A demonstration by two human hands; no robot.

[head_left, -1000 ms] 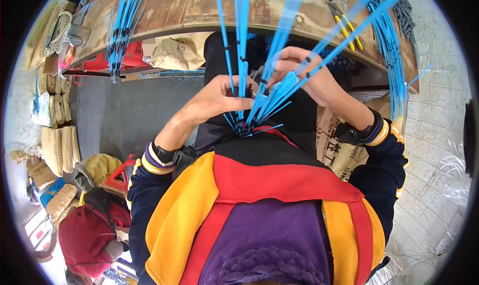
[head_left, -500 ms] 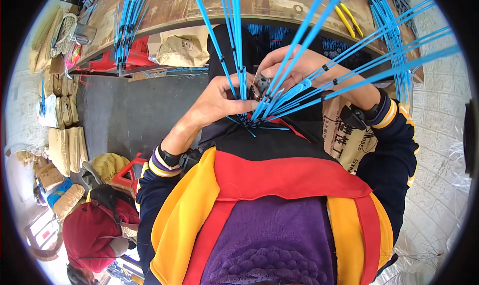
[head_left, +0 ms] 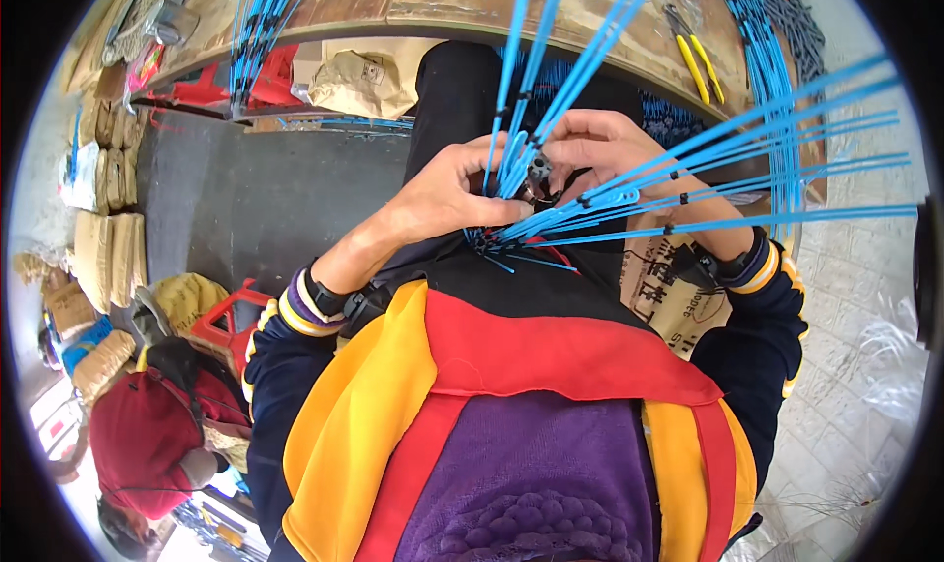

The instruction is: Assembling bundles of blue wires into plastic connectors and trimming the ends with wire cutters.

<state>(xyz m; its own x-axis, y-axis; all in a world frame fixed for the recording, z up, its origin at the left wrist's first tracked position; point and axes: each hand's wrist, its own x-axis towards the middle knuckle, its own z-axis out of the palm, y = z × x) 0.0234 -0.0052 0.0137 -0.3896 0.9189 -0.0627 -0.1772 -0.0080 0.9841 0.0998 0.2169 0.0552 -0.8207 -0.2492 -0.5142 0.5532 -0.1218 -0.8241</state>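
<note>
Left hand (head_left: 452, 194) curls around blue rods (head_left: 510, 169); right hand (head_left: 612, 151) pinches a grey piece (head_left: 540, 167).

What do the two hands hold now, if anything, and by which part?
The left hand holds blue rods near their gathered lower ends. The right hand is at a small grey piece; its grip there cannot be told.

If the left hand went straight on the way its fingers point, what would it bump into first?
Probably the thin blue strips with black bands, crossing just ahead of the left hand, though depth is unclear.
</note>
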